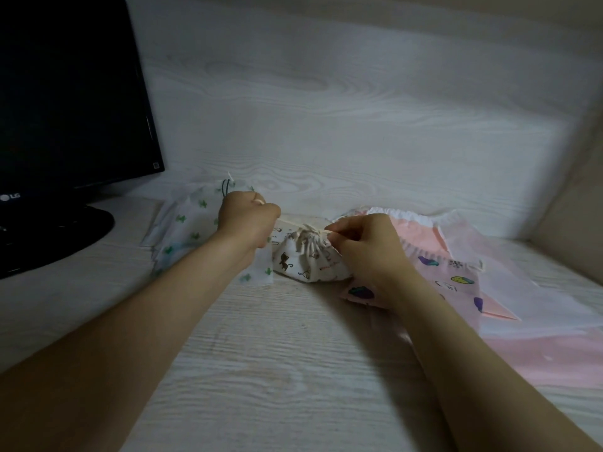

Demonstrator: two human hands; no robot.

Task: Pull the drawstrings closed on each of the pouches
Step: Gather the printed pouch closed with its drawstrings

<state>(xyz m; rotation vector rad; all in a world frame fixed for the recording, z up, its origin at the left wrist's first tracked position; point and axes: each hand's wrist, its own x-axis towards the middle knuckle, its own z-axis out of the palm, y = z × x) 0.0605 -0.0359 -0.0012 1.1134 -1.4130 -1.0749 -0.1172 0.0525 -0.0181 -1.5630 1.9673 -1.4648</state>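
The cat-print pouch (303,261) sits on the counter (277,353) between our 2 hands, its mouth gathered tight. Our left hand (246,220) is fisted round 1 end of the drawstring (290,221), and our right hand (365,246) pinches the other. A cactus-print pouch (186,230) lies under the left hand and a pink pouch (456,275) has its edge under the right. Wood-grain counter spreads between our forearms.

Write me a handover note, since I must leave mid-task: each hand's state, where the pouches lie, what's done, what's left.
Left hand grips one end of the cream drawstring; right hand pinches the other end.
Cat-print pouch lies between them on the table, mouth gathered almost shut.
Cactus-print pouch lies flat at left, pink fruit-print pouch flat at right; both look undrawn.
Done: none fully. Left: finish this pull, then close the other two.
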